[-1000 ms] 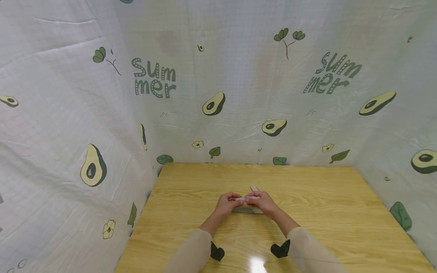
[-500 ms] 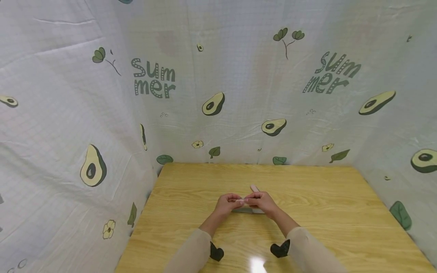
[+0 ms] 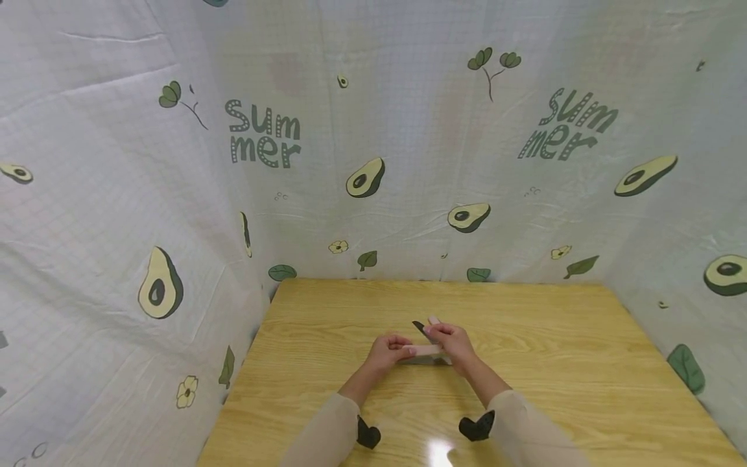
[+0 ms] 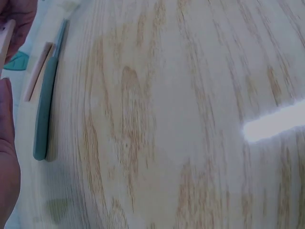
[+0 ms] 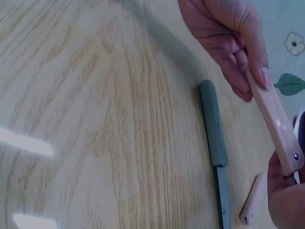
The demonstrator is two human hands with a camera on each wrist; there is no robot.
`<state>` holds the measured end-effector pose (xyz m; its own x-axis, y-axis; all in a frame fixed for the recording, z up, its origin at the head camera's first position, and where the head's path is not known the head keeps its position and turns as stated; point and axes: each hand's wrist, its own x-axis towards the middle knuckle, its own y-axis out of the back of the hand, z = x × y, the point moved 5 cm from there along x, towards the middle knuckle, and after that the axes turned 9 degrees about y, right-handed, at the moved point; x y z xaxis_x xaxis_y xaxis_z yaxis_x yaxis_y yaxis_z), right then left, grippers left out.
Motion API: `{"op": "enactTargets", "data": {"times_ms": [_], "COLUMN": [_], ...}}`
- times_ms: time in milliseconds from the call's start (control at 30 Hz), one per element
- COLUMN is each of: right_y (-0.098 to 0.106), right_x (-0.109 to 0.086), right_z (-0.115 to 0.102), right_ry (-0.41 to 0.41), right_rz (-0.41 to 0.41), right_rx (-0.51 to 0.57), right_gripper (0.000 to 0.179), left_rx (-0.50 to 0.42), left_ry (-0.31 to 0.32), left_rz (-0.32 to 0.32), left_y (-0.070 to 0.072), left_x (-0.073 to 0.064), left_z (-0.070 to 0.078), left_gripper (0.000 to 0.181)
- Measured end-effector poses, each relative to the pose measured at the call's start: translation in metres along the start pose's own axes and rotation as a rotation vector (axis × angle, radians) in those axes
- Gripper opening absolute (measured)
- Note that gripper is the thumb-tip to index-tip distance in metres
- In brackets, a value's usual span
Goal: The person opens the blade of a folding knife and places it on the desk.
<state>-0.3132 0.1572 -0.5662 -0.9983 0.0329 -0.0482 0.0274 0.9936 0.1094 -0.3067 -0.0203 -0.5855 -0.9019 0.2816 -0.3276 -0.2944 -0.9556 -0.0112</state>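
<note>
Between my hands is a folding knife with a pale pink handle and a dark blade swung partly out at an angle. My left hand pinches the handle's free end between thumb and fingers. My right hand is at the riveted end; its thumb and fingers pinch the blade, partly hiding it. Below on the table lies a knife with a green handle and a metal blade. A slim pink piece rests beside it; its full form cannot be told.
The wooden table reaches back to a hanging cloth printed with avocados and leaves. The cloth also bounds the left and right sides. Light glares near the table's front edge.
My right hand has moved slightly right and up from the left fingertips. The dark blade, unseen before, now sticks out from the pink handle. My left hand has barely moved.
</note>
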Motion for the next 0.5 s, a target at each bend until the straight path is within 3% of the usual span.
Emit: {"op": "enactTargets", "data": {"times_ms": [100,300,500], "right_y": [0.002,0.003,0.005], "right_x": [0.002,0.007,0.010], "right_z": [-0.006,-0.025,-0.036], "right_ry": [0.047,0.230,0.305], "right_rz": [-0.079,-0.324,-0.523], "right_rx": [-0.048,-0.233,-0.373], "right_gripper": [0.021,0.031,0.023], "left_rx": [0.029,0.226,0.221], "left_ry": [0.005,-0.037,0.001], "left_rz": [-0.006,-0.005,-0.050], "left_y": [0.001,0.004,0.004], "left_x": [-0.002,-0.005,-0.008], "left_z": [0.000,0.003,0.000], "left_gripper": [0.023,0.022,0.020]}}
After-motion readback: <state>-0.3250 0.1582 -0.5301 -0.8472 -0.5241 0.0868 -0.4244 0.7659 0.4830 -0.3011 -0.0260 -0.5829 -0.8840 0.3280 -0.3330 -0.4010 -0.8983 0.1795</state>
